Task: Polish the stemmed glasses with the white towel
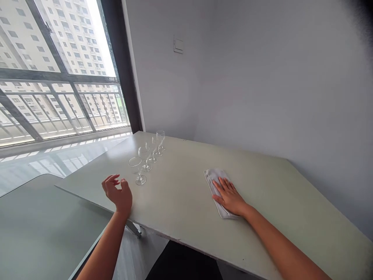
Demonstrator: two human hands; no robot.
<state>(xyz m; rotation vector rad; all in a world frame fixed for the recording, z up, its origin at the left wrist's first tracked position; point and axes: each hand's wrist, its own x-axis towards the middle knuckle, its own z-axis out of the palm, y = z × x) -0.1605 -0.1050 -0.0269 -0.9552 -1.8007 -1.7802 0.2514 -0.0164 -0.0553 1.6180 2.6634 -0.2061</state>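
Note:
My right hand (229,196) lies flat with spread fingers on a folded, light grey cloth (214,175), which rests on the pale table (180,194). Over the table's front left edge, my left hand (118,192) is raised with its wrist near the edge. Its fingers are loosely curled and apart, and nothing shows in them. Just beyond that hand stands a clear stemmed glass (135,165). Several more stemmed glasses, among them a wine glass (144,153), run in a row from it toward the far left corner, all upright.
A glass-topped surface (37,221) adjoins the table on the left. Grey walls (262,85) border the far and right sides, with a switch plate (178,45) on one. A large window (67,74) is at the left. My dark-clothed legs (183,262) are under the front edge.

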